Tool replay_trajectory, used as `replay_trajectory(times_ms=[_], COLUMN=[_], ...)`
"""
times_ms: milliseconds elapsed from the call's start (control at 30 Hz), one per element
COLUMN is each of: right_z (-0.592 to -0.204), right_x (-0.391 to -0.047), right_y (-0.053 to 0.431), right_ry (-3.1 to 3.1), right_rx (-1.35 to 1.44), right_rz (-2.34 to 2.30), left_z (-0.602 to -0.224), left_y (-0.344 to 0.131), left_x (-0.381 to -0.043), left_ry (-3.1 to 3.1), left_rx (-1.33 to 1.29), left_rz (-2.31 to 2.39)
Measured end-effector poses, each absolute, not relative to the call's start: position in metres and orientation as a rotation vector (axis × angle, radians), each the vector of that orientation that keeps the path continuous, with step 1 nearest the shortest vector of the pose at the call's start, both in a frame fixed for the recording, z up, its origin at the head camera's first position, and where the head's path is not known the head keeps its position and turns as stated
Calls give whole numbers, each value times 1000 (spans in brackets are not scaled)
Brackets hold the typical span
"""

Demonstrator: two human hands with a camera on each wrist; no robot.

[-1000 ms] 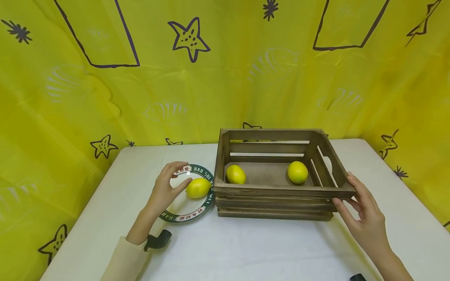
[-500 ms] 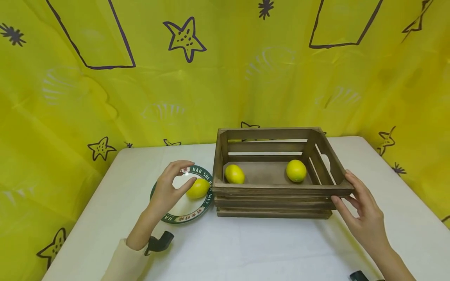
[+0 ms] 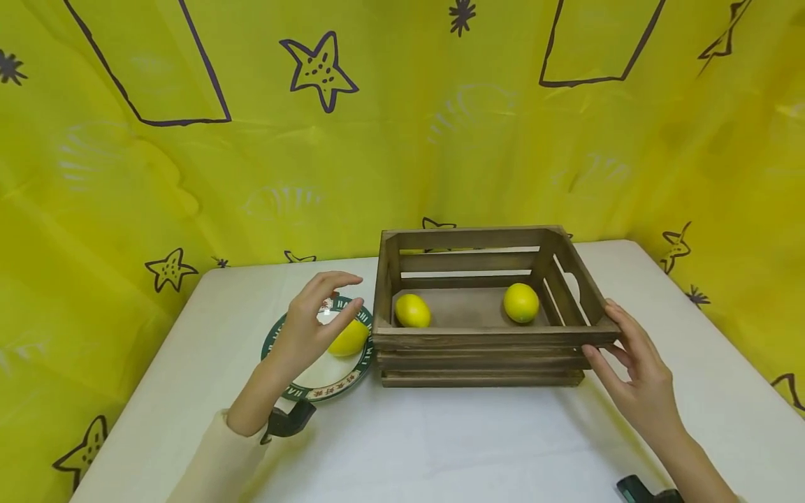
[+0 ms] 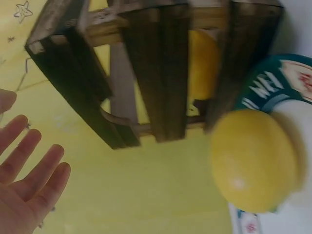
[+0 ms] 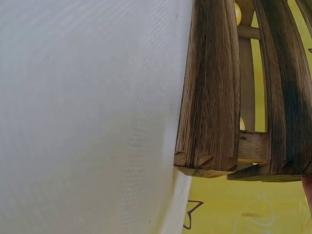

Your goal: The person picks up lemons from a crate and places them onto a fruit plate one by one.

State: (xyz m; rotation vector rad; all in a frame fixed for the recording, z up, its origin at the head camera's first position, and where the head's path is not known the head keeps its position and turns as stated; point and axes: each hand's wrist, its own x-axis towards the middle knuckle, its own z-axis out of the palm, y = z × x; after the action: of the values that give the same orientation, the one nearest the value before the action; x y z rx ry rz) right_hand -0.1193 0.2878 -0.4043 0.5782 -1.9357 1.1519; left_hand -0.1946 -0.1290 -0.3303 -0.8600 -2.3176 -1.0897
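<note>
My left hand [image 3: 307, 328] is raised over a white plate [image 3: 327, 391] with a green lettered rim. Its thumb and fingers are spread apart with nothing between them. A lemon [image 3: 348, 342] lies on the plate, partly hidden behind the thumb; in the left wrist view this lemon [image 4: 253, 161] shows whole, apart from the fingers [image 4: 41, 178]. To the plate's right stands a brown slatted wooden crate [image 3: 484, 342], holding one lemon [image 3: 413, 311] at its left and another lemon [image 3: 521, 302] toward its right. My right hand [image 3: 638, 377] holds the crate's front right corner, thumb on the front board.
A white cloth [image 3: 478, 440] covers the table. Behind it and along both sides hangs a yellow curtain [image 3: 390, 161] with starfish drawings. Dark wrist mounts [image 3: 291, 419] sit below both hands.
My left hand has lifted and shifted right, away from the lemon on the plate toward the crate. My right hand keeps its hold on the crate corner. The head view has drifted slightly.
</note>
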Motion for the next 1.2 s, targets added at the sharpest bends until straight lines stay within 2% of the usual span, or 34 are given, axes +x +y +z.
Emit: replay_trajectory(times_ms=[567,1200], right_z=[-409,-412], right_x=[-122,-121], right_y=[294,297], right_ry=[-1959,-1977], right_rx=[566,550], right_rz=[1116,1087], left_z=[-281,-243], left_y=[-86,-55], left_x=[-211,-232], left_ry=[-2151,-2209], left_rx=[-1131,-1183], left_rz=[-1078,-1146])
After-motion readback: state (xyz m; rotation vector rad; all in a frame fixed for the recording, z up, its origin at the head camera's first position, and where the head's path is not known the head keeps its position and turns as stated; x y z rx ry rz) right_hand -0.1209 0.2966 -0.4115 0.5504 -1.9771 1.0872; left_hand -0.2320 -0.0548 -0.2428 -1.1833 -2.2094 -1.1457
